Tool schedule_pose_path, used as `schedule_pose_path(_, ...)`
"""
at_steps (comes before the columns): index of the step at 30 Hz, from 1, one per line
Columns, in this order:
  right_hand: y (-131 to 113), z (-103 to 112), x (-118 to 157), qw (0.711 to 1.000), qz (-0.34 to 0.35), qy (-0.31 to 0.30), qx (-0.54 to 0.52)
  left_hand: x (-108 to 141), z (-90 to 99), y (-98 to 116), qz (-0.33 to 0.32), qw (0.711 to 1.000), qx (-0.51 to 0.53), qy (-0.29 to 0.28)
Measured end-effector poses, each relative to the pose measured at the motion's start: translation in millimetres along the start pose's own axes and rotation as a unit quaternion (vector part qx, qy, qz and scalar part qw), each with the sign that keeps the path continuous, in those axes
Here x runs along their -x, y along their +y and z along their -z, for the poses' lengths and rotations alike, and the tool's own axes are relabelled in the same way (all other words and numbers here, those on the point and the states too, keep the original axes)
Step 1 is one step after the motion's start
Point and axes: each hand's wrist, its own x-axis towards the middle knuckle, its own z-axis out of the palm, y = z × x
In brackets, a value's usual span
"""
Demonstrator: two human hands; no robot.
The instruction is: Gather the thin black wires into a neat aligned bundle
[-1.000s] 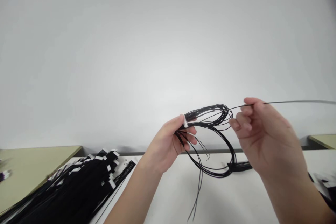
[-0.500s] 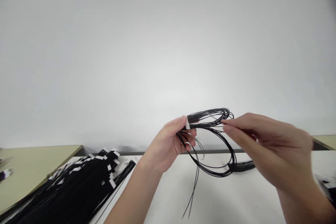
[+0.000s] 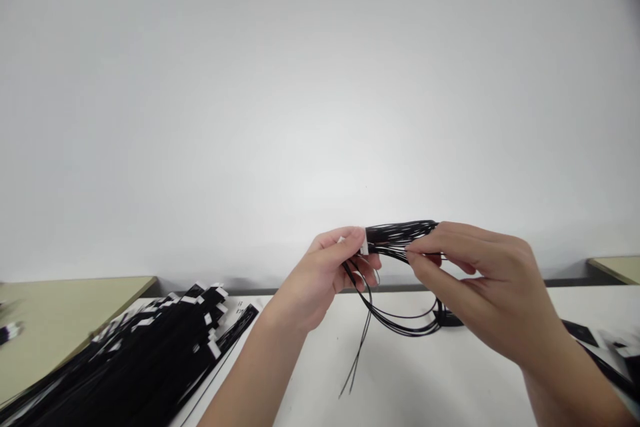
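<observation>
A bundle of thin black wires (image 3: 397, 231) hangs in the air between my two hands. At its left end sits a white connector (image 3: 365, 241), pinched between the thumb and fingers of my left hand (image 3: 333, 263). My right hand (image 3: 480, 280) closes its thumb and forefinger on wires at the right of the bundle. Below, several wires bend in a loose loop (image 3: 405, 330), and two loose wire ends (image 3: 356, 373) dangle under my left hand. The right part of the bundle is hidden behind my right fingers.
On the white table (image 3: 400, 380), a large pile of black wires with white connectors (image 3: 150, 353) lies at the left. More black wires (image 3: 613, 373) lie at the right. Pale yellow surfaces (image 3: 65, 307) flank the table. A white wall (image 3: 320, 80) rises behind.
My right hand has moved left and taken the wires nearer the connector. The upper loop of the bundle is now drawn straighter, and the connector has shifted slightly right and down.
</observation>
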Motion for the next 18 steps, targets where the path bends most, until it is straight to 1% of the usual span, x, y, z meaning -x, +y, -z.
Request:
schedule_pose_path(6, 1, -1, 1, 1.0, 0.015, -0.005, 0.002, -1, -0.4, -1, -0.004, 1.0, -0.015, -0.003)
schedule_pose_path(18, -5, -11, -1, 0.999, -0.043, 0.017, 0.003, 0, -0.5, -3, -0.006, 1.0, -0.023, -0.019)
